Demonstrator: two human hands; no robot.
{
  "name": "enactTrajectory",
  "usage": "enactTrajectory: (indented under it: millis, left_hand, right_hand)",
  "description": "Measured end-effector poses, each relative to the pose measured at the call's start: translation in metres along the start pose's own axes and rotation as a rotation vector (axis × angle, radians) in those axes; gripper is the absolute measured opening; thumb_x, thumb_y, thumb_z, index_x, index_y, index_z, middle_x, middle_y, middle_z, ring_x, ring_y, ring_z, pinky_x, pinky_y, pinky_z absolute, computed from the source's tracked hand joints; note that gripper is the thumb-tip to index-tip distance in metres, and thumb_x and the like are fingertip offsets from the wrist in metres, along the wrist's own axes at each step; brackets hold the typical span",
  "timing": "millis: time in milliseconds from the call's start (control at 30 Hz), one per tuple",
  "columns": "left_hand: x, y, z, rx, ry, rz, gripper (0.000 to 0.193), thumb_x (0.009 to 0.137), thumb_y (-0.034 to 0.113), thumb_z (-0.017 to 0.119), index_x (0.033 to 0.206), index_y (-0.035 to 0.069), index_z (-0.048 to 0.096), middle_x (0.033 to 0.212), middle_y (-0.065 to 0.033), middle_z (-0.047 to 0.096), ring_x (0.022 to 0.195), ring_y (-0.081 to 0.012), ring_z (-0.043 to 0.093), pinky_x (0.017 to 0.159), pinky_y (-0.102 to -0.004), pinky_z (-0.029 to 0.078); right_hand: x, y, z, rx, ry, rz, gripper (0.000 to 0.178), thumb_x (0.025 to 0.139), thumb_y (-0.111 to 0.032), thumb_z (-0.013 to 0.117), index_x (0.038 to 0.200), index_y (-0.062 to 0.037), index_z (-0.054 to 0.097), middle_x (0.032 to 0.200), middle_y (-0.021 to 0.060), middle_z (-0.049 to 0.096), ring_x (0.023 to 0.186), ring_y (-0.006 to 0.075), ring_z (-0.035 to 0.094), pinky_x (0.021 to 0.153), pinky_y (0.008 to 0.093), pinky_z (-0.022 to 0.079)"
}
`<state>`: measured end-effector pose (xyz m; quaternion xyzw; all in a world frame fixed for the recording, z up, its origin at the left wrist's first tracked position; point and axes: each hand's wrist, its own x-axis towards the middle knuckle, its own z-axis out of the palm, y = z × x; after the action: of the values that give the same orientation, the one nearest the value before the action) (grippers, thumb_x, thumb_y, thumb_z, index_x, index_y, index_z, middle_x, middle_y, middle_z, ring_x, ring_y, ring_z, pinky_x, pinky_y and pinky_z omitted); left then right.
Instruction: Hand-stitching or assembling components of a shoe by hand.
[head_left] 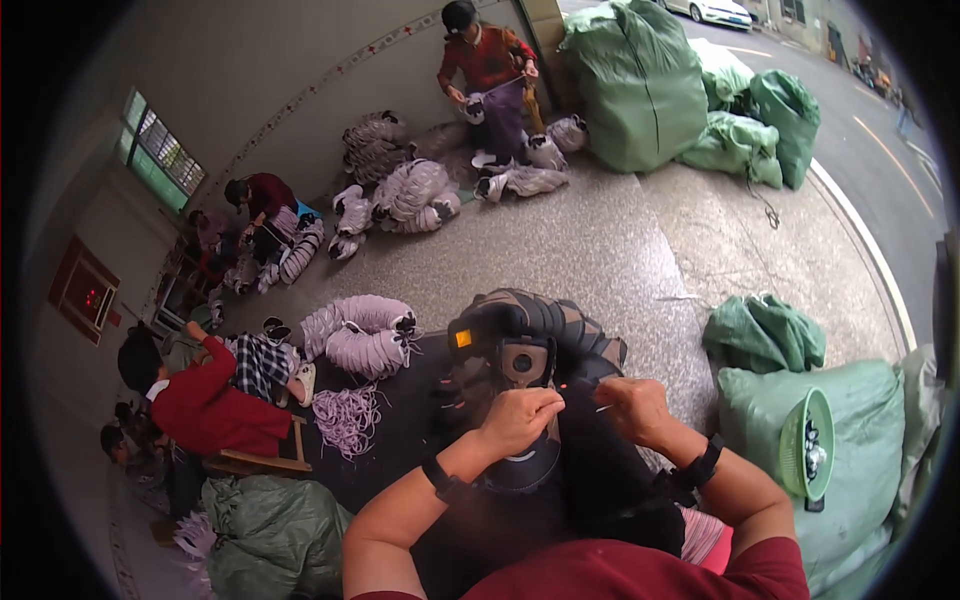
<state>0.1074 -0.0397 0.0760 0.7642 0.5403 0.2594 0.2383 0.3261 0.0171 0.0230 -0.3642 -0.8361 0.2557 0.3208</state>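
A person in a maroon top is working bare-handed, the left hand pinching its fingertips against the thumb, though anything between them is too small to tell. The right hand is curling closed just across a narrow gap, a thin pale strip poking from its fingers.

Just beyond the left hand, a black-and-brown piece resembling a soft shoe upper is resting by the person's lap; whether the hand is touching it, the view is not showing. It is looking light and pliable, likely to fold under pressure and fairly hard to damage; its thicker edge seems the surest place to take hold. Behind it, a curved black-and-brown nested stack is lying close by.

To the left, a tangled heap of lilac laces is lying near rounded lilac bundles, while a co-worker in a red top is sitting beside them. To the right, a light-green plastic basket is resting on a bulging green woven sack.
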Motion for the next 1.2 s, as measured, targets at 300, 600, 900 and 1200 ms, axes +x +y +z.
enactTrajectory:
  millis: [300, 600, 900, 1200]
  left_hand:
    - [-0.011, -0.007, 0.01, 0.173, -0.008, 0.085, 0.014, 0.087, 0.019, 0.058, 0.089, 0.007, 0.066, 0.079, -0.0114, 0.064, 0.077, -0.032, 0.062, 0.068, -0.0409, 0.049]
    - [-0.015, -0.008, 0.014, 0.253, -0.041, 0.082, 0.012, 0.086, 0.019, 0.058, 0.088, 0.009, 0.065, 0.078, -0.0108, 0.063, 0.078, -0.031, 0.062, 0.07, -0.0402, 0.049]
    - [-0.022, -0.016, 0.019, 0.292, -0.1, 0.173, 0.01, 0.084, 0.017, 0.059, 0.085, 0.009, 0.064, 0.078, -0.0079, 0.063, 0.076, -0.0286, 0.061, 0.071, -0.0382, 0.048]
    - [-0.012, -0.018, 0.02, 0.292, -0.106, 0.161, 0.008, 0.083, 0.014, 0.061, 0.083, 0.007, 0.063, 0.076, -0.0112, 0.062, 0.073, -0.0309, 0.059, 0.069, -0.0391, 0.048]
  right_hand:
    - [0.019, 0.016, 0.037, 1.185, 0.164, 0.462, 0.021, 0.086, -0.008, 0.061, 0.106, -0.0018, 0.058, 0.083, 0.0093, 0.066, 0.067, 0.0122, 0.06, 0.062, 0.0244, 0.047]
    - [0.029, 0.017, 0.054, 1.504, 0.233, 0.64, 0.017, 0.088, -0.01, 0.061, 0.104, -0.0039, 0.059, 0.075, 0.0033, 0.062, 0.047, 0.0033, 0.04, 0.04, 0.0163, 0.029]
    - [0.04, 0.036, 0.043, 1.644, 0.35, 0.654, 0.012, 0.094, -0.018, 0.055, 0.095, -0.0069, 0.061, 0.071, 0.0009, 0.059, 0.043, 0.0034, 0.035, 0.038, 0.0188, 0.026]
    - [0.054, 0.033, 0.033, 1.559, 0.36, 0.605, 0.009, 0.091, -0.017, 0.06, 0.095, -0.0095, 0.062, 0.066, -0.0035, 0.056, 0.046, 0.0018, 0.038, 0.04, 0.0169, 0.024]
